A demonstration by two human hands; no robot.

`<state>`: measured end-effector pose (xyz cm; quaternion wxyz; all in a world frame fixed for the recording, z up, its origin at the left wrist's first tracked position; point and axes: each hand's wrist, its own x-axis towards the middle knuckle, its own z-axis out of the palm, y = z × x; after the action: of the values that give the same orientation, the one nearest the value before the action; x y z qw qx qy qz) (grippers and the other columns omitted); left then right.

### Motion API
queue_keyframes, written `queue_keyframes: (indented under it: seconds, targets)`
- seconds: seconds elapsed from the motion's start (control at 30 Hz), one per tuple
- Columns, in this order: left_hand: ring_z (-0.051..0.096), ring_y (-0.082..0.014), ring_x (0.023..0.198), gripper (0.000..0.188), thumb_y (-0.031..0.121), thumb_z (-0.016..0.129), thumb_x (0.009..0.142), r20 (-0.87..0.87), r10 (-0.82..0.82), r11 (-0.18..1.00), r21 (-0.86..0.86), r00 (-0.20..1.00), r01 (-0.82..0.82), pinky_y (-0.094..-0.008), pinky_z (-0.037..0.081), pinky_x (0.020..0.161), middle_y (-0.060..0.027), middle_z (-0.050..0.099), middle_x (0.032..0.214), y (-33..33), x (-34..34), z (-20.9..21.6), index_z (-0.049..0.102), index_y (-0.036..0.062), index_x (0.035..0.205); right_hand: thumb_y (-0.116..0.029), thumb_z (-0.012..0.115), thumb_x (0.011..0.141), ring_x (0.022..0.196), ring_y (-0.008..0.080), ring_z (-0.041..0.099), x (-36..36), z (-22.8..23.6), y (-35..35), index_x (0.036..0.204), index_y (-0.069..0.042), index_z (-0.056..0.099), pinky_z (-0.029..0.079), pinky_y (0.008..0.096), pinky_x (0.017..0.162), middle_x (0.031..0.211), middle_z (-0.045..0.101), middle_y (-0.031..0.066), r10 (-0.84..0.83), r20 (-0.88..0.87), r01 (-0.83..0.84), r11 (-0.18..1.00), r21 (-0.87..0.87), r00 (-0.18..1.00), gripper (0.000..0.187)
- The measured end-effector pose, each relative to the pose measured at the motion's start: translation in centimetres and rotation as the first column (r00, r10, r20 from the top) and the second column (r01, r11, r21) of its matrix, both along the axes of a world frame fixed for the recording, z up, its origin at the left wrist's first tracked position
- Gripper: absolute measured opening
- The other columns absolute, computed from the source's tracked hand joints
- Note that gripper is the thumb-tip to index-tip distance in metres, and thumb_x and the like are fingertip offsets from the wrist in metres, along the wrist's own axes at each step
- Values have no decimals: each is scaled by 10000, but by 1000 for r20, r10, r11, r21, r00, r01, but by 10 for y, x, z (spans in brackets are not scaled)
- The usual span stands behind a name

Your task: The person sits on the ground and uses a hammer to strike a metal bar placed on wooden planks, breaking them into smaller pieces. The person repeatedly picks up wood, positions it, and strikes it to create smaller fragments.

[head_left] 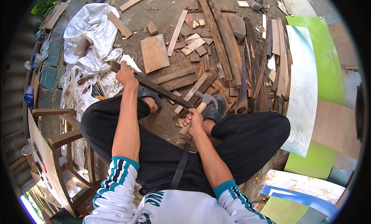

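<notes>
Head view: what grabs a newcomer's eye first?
First, mid-picture, the hammer in the right hand and the long dark wooden bar that the left hand grips near its upper-left end. Next, the crumpled white sack at upper left and the lime-green panel at upper right, flanking brown ground strewn with wood scraps.

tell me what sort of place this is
Likely an outdoor woodworking spot: long planks and wood scraps lie on the ground, the right hand grips a claw hammer, and a wooden frame stands on the left.
</notes>
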<state>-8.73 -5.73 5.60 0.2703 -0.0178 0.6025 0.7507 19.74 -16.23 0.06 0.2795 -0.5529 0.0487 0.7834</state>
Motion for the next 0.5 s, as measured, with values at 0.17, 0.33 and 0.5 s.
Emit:
queue_keyframes:
  seconds: [0.17, 0.33, 0.5]
  targets:
    - [397, -148, 439, 320, 185, 642, 852, -2, 5, 1000, -16, 1000, -5, -333, 382, 444, -24, 425, 565, 6, 11, 5, 436, 89, 627, -129, 606, 909, 431, 111, 379, -1, 8, 5, 986, -64, 438, 354, 315, 401, 624, 416, -7, 416, 136, -427, 902, 62, 899, 196]
    - [396, -126, 453, 215, 184, 646, 868, 3, -50, 999, -4, 999, 50, -312, 384, 442, 4, 407, 579, 19, 16, 10, 500, 76, 753, -160, 610, 903, 435, 113, 386, 20, -1, 9, 950, -98, 442, 359, 314, 399, 600, 401, -19, 82, 136, -85, 996, 22, 987, 185]
    - [440, -153, 432, 295, 203, 666, 838, 5, -77, 996, 34, 997, 76, -336, 416, 446, -44, 477, 580, 25, 21, 10, 489, 49, 658, -139, 590, 901, 422, 110, 405, 2, 3, 17, 898, -93, 423, 368, 316, 393, 585, 411, -17, 45, 45, -46, 999, 27, 998, 173]
